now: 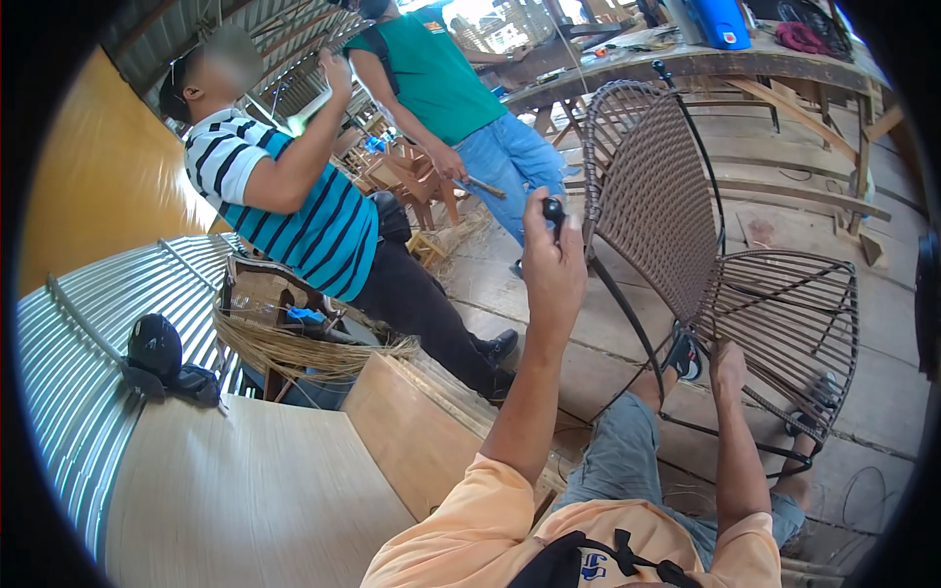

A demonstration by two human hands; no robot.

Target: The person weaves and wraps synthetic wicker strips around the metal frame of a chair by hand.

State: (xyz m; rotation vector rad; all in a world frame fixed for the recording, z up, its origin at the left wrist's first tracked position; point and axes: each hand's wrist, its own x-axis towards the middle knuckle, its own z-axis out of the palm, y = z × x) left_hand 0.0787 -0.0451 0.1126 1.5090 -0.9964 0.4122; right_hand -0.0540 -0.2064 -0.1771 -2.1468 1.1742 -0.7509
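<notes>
A chair [655, 186] with a dark metal frame stands tilted in front of me, its back woven in brown strands. The seat [784, 304] has spaced parallel strands and projects to the right. My left hand [554, 269] is raised at the left of the back, closed around the capped end of a frame tube; a round black cap [554, 209] shows above the fingers. Lower down, my right hand [727, 370] is closed at the seat's near edge, close to where seat and back meet. What its fingers pinch is hidden.
A person in a striped shirt [294, 225] stands at the left, one hand raised. Another in a green shirt [446, 83] holds a stick [485, 186]. Nearby are a long wooden workbench [784, 64], a bundle of fibre strands [304, 343] and a wooden panel [255, 480].
</notes>
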